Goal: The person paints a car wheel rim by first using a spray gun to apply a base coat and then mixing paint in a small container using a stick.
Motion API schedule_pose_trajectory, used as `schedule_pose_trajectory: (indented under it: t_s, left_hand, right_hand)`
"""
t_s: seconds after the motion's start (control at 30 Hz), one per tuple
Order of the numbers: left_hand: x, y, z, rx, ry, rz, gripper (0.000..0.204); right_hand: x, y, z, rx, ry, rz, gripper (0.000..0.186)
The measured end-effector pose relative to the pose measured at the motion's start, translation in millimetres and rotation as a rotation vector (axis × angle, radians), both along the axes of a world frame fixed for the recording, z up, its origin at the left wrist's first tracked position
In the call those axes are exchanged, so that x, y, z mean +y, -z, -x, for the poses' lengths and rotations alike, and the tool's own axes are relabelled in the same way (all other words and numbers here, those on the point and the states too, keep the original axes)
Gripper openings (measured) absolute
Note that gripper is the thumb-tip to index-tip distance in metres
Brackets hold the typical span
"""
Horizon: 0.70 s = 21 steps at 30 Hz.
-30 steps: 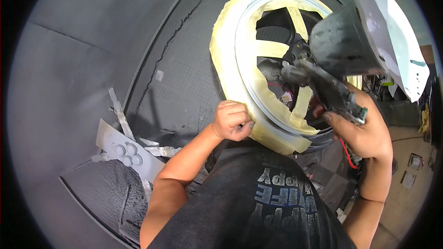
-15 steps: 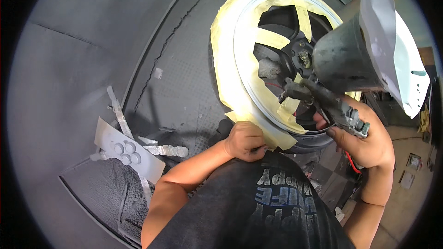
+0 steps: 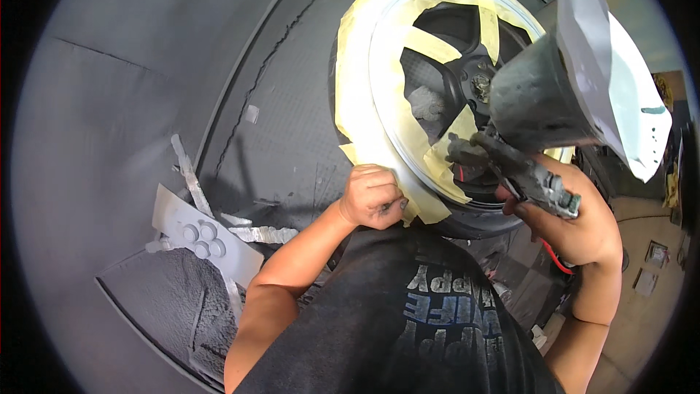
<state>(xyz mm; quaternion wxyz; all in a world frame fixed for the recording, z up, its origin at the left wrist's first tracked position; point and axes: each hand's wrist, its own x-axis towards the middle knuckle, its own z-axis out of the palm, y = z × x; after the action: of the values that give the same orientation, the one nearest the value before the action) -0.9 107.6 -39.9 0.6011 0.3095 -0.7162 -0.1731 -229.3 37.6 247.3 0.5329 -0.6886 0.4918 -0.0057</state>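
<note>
Ahead of me stands a dark spoked wheel (image 3: 459, 91), its tyre and inner rim covered with pale yellow masking tape (image 3: 355, 80). A bare light-grey ring of rim shows between the taped bands. My left hand (image 3: 373, 198) is closed on the near left edge of the taped wheel; its fingertips are partly hidden. A dark, paint-crusted spray gun (image 3: 536, 182) is held in my right hand (image 3: 583, 215), its nozzle toward the wheel's lower spokes. Its grey cup (image 3: 526, 98) tilts over the wheel, with white paper (image 3: 623, 95) around the cup's far end.
To the left, a white panel with several round discs (image 3: 169, 213) leans on a stand with tape-wrapped arms (image 3: 191, 182). A red hose (image 3: 555, 257) hangs below my right hand. Grey booth walls (image 3: 124, 124) rise on the left; small items (image 3: 656, 254) lie on the floor at right.
My left hand has moved up and slightly left along with the wheel's edge. The wheel has turned a little clockwise. The spray gun and cup have shifted slightly left.
</note>
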Motion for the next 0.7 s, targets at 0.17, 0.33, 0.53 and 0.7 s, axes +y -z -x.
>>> schedule_pose_trajectory:
  t_s: [0.17,0.33,0.53,0.7]
  left_hand:
    - [4.2,-17.5,2.4,-0.052,0.054,0.038,0.016]
    - [23.0,-8.6,27.6,-0.014,0.206,-0.049,0.020]
    - [17.9,1.7,20.7,-0.057,0.133,-0.019,0.024]
    - [15.4,4.8,15.6,-0.096,0.126,-0.013,0.026]
  right_hand:
    - [1.1,0.1,1.4,-0.027,-0.121,0.151,0.043]
    - [10.7,18.2,-6.0,-0.006,-0.017,0.332,0.024]
    - [18.0,32.4,10.5,0.015,-0.121,0.455,0.036]
    - [34.9,27.2,35.6,0.060,-0.105,0.318,0.060]
